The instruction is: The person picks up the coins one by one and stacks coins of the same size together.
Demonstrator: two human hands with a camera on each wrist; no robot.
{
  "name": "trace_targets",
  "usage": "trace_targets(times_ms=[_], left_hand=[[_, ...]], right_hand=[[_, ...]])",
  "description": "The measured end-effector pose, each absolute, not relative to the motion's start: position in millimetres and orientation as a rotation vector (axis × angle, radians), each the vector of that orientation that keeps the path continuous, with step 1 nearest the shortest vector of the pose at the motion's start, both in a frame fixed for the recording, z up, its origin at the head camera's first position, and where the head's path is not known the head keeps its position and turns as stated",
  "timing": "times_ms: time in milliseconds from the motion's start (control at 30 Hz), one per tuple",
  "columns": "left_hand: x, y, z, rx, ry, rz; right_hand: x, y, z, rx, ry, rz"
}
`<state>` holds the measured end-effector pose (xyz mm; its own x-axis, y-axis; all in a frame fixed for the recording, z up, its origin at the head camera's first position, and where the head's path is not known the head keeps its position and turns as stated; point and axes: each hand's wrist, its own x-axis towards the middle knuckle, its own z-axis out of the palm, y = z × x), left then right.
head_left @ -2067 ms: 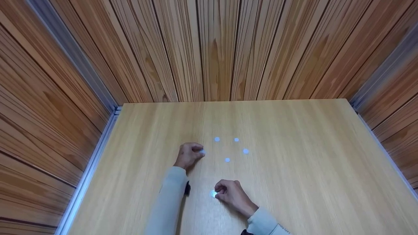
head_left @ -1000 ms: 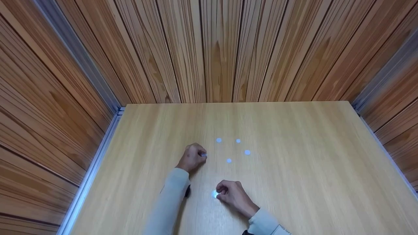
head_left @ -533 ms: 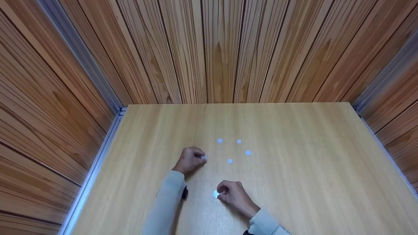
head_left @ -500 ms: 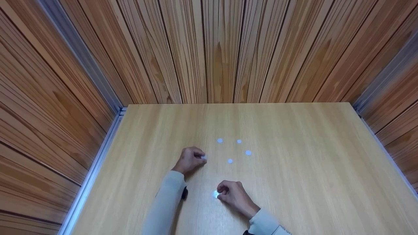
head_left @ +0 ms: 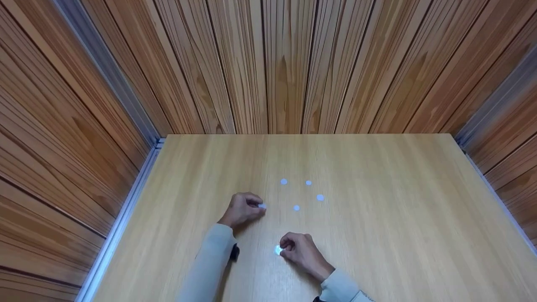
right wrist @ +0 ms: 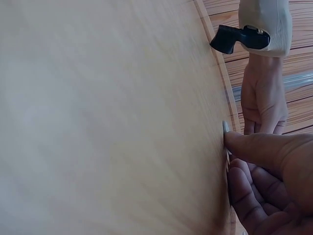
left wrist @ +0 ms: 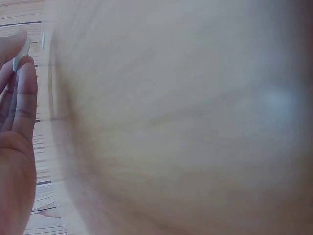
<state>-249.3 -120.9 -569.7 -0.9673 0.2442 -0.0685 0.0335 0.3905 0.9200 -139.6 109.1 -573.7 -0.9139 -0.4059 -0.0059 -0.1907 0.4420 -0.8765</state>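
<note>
In the head view my left hand point(head_left: 243, 208), left of the table's middle, pinches a small white disc point(head_left: 262, 206) between thumb and fingers. The left wrist view shows that disc point(left wrist: 21, 55) nearly edge-on at the fingertips. Closer to me, my right hand point(head_left: 305, 254) pinches another white disc point(head_left: 277, 250), which shines brightly. In the right wrist view this disc point(right wrist: 225, 126) pokes out past the thumb, low over the tabletop. Whether it touches the wood I cannot tell.
Several loose discs lie flat beyond my hands: one point(head_left: 284, 181) at the back left, one point(head_left: 308, 182) at the back right, one point(head_left: 320, 197) at the right and one point(head_left: 296, 208) nearer. Wood-panelled walls point(head_left: 285, 67) enclose the wooden table point(head_left: 398, 209).
My left hand has drawn slightly toward me and to the left with its disc, which tilted on the way. The right hand and the loose discs keep their places; the head view has shifted slightly.
</note>
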Motion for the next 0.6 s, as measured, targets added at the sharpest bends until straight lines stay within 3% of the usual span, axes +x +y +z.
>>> trace_targets(times_ms=[600], left_hand=[[-233.1, -123.3, -568.0, 0.281, 2.412, 1.645]], right_hand=[[-139.5, 109.3, -574.3, -0.515, 2.486, -1.471]])
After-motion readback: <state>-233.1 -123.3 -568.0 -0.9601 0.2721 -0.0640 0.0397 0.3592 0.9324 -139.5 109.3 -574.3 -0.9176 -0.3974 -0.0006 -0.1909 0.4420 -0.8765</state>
